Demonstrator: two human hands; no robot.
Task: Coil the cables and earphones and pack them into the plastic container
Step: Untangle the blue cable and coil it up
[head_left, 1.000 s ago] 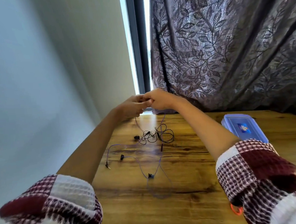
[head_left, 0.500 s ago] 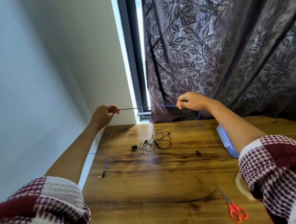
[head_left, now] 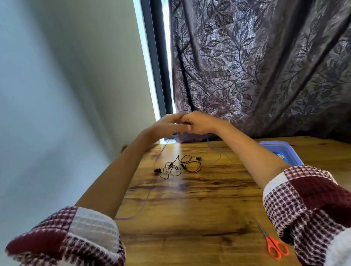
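Meeting point: both hands held up together over the far edge of the table [head_left: 195, 223], in front of the curtain [head_left: 268, 56].
Left hand [head_left: 166, 125]: fingers curled toward the right, touching it — it seems to pinch the purple cable [head_left: 143, 207], though the contact is blurred.
Right hand [head_left: 198, 122]: closed in a loose fist on the same cable, knuckles against the left fingers.
Purple cable: one strand drops from the left side and trails along the table's left edge; another hangs from the right hand and loops onto the wood.
Earphones [head_left: 179, 166]: black, in a loose tangle on the table, below the hands — untouched.
Container [head_left: 281, 152]: blue-lidded, shut, at the right, partly behind the right forearm.
Scissors [head_left: 273, 244]: orange handles, near right, beside the checked sleeve [head_left: 308, 203].
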